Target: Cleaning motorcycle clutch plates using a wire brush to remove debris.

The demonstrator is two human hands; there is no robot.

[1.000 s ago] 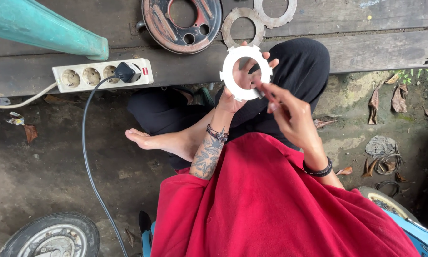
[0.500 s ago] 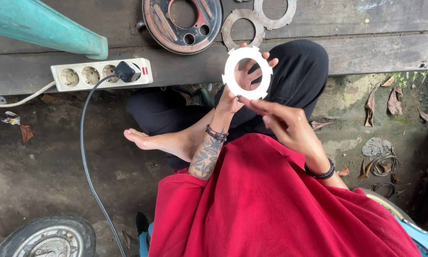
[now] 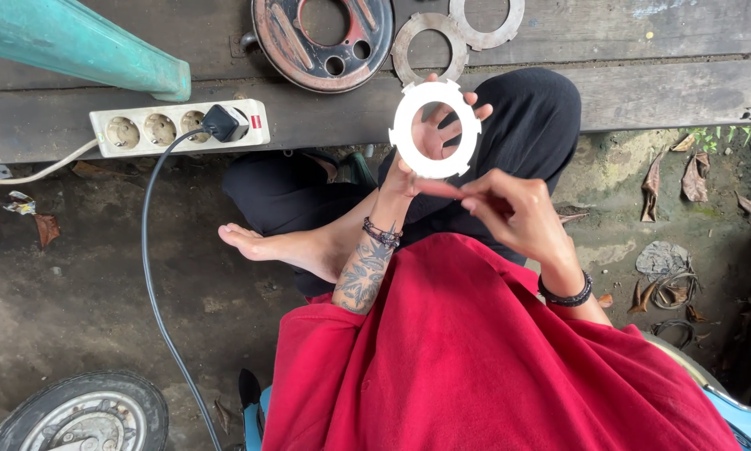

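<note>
White notched ring sits upper centre of frame, held up flat-on to the camera, hole open so the palm shows through it. No long axis, it's round with small tabs on the outer edge.

Left hand is behind the ring, fingers spread as a backing, thumb side pinching the lower left rim. So left is grasping the ring.

Right hand is just below and right of the ring, fingers curled loosely, forefinger stretched left with its tip touching the ring's lower edge. It grasps nothing that I can see. From the right hand the ring lies up and left.

Around it: wooden plank across the top of frame, carrying a rusty round plate and two grey metal rings beside it, well apart from the hands. Power strip upper left with a black plug in it. Wheel at lower left.
</note>
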